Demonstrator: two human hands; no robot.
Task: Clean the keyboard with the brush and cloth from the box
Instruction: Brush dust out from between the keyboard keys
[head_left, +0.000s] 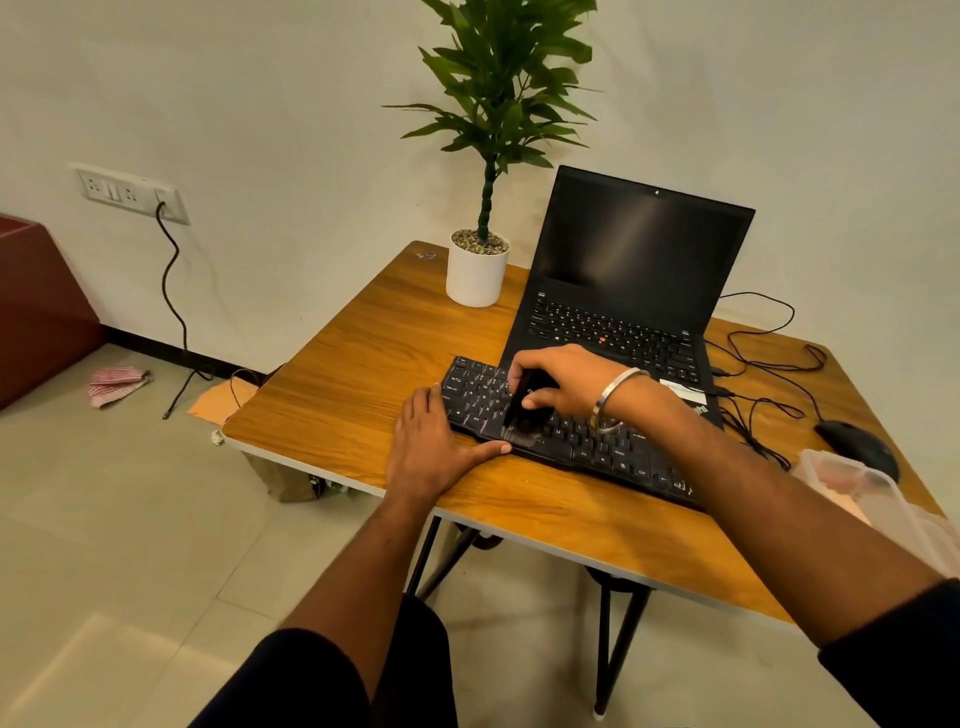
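Gripping one brush (521, 415), the right hand (561, 382) sets bristles on one keyboard (582, 441); the left hand (434, 441) lies open, flat on the wooden table (363, 353) at the keyboard's left end.

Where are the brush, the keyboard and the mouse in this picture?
brush (521, 434), head view, on its bristles.
keyboard (613, 454), head view, on the lower key rows.
mouse (857, 447), head view, on its rounded top.

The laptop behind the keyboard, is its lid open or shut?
Open. The laptop has its lid raised, showing a dark screen and its own keys, behind the keyboard.
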